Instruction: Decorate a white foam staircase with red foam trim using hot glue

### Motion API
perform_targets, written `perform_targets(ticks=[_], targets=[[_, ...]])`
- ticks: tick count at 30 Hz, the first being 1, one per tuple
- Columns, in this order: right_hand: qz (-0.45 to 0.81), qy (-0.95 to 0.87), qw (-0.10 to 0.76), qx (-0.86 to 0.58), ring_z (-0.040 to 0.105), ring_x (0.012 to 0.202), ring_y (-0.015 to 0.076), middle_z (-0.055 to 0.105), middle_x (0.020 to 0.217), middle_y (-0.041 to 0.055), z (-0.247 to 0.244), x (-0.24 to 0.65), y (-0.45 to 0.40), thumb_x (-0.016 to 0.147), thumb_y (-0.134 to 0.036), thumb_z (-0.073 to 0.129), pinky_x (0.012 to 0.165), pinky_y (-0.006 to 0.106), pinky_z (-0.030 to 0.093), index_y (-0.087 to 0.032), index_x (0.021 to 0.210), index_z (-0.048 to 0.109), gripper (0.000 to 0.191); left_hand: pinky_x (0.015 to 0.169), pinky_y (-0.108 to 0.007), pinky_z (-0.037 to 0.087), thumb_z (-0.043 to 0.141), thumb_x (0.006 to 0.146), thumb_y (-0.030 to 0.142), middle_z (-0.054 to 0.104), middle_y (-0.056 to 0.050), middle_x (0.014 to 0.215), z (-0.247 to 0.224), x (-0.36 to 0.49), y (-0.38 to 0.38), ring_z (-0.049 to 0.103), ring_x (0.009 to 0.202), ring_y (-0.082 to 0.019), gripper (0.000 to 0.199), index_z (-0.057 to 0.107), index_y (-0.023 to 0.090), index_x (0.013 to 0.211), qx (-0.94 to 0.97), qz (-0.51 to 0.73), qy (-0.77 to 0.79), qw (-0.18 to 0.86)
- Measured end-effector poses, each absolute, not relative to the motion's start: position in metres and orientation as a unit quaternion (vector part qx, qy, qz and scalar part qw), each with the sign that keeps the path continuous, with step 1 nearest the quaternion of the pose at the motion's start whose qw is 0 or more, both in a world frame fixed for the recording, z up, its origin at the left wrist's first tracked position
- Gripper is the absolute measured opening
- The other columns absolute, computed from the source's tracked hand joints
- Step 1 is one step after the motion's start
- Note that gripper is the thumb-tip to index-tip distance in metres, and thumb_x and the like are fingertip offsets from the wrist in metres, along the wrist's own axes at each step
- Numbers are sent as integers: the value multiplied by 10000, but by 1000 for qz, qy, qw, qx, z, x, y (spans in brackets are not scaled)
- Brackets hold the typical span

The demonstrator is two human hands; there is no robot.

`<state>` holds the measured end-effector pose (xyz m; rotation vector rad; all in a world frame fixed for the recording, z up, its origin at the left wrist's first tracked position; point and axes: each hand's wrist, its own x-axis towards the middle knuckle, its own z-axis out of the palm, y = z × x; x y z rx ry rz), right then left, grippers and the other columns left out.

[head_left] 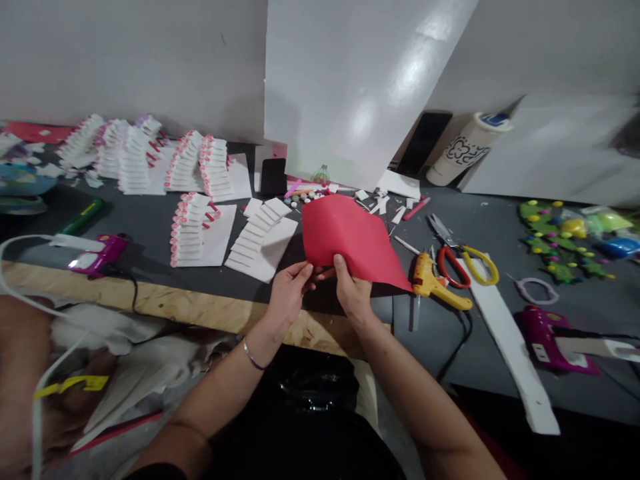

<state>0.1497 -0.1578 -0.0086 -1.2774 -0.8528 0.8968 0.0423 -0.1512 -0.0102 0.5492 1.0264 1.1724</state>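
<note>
A sheet of red paper is raised above the dark table, its surface bowed. My right hand grips its near edge, thumb on top and fingers underneath. My left hand pinches at the near left corner of the sheet, its fingertips close together. Just left of the sheet lies a white card with a fanned row of white strips on it. A similar white card farther left carries strips tipped with pink and red bits.
Right of the sheet are a yellow glue gun, scissors and a long white strip. Behind stand a tumbler and a phone. A purple power strip with cables is at left, beside another person's arm.
</note>
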Motion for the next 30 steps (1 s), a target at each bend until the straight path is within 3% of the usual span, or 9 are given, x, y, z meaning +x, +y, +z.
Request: perform_targets(ticks=[9, 14, 19, 23, 30], targets=[[414, -374, 636, -534, 648, 508, 207, 677, 528, 36, -12, 150, -158, 747, -699, 655, 599, 377, 578, -224, 577, 663, 504, 503, -214, 409, 889, 538, 361, 730, -58, 715, -12, 42, -150, 593, 569, -106, 353, 725, 126, 743, 244, 523, 473, 666], [465, -302, 666, -500, 579, 430, 153, 660, 598, -17, -19, 154, -155, 674, -626, 761, 470, 323, 515, -211, 754, 650, 437, 489, -204, 404, 863, 559, 351, 719, -51, 704, -10, 27, -149, 582, 578, -101, 317, 717, 130, 734, 264, 523, 503, 635], [525, -173, 710, -436, 553, 461, 141, 614, 619, -17, -19, 171, -144, 764, -754, 547, 376, 261, 396, -220, 865, 633, 550, 453, -198, 380, 865, 523, 336, 727, -75, 702, 0, -15, -156, 570, 561, -108, 313, 703, 128, 692, 286, 505, 561, 590], [552, -137, 709, -418, 645, 636, 180, 690, 793, 34, -13, 200, -135, 791, -799, 456, 489, 276, 463, -237, 1036, 654, 645, 449, -192, 382, 878, 496, 345, 719, -69, 688, 9, -55, -168, 563, 566, -111, 333, 700, 130, 678, 302, 470, 600, 573], [647, -225, 573, -450, 710, 857, 313, 743, 813, 116, -8, 257, -132, 663, -969, 377, 724, 459, 569, -207, 962, 726, 890, 430, -183, 379, 885, 496, 390, 682, -49, 628, 16, -108, -181, 511, 516, -90, 336, 724, 143, 658, 339, 395, 624, 582]])
